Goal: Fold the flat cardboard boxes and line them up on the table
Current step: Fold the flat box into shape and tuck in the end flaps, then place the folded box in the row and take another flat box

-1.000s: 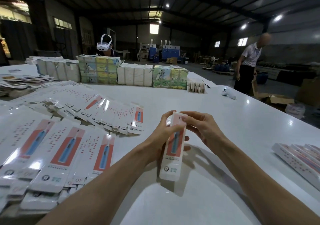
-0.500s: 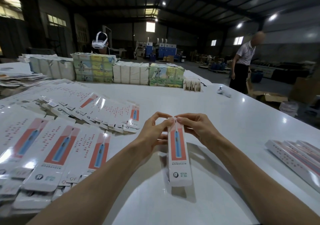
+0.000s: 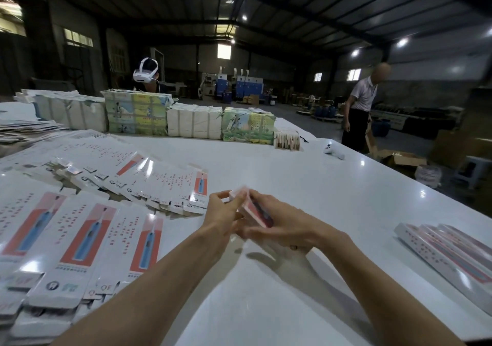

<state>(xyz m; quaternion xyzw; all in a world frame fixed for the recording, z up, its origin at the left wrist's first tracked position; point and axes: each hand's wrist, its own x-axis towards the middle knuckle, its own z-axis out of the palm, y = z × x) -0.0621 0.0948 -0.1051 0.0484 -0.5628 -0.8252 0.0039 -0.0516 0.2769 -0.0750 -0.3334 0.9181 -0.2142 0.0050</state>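
A folded white and red toothbrush box (image 3: 246, 207) is held above the white table (image 3: 306, 186), tilted and blurred by motion. My left hand (image 3: 222, 216) pinches its far end from the left. My right hand (image 3: 282, 230) grips its side from the right, and the box's white lower end shows under that wrist. Several flat boxes (image 3: 87, 241) of the same print lie spread in overlapping rows at the left. A few folded boxes (image 3: 450, 255) lie side by side at the right edge.
Stacks of packed cartons (image 3: 191, 122) line the far side of the table, with a small white controller (image 3: 334, 151) to their right. A person in a headset (image 3: 146, 74) stands behind the stacks. Another person (image 3: 359, 111) stands off the table's right corner.
The box has swung from upright between my hands to a tilted, sideways pose. My right hand now wraps its side instead of pinching the top flap.
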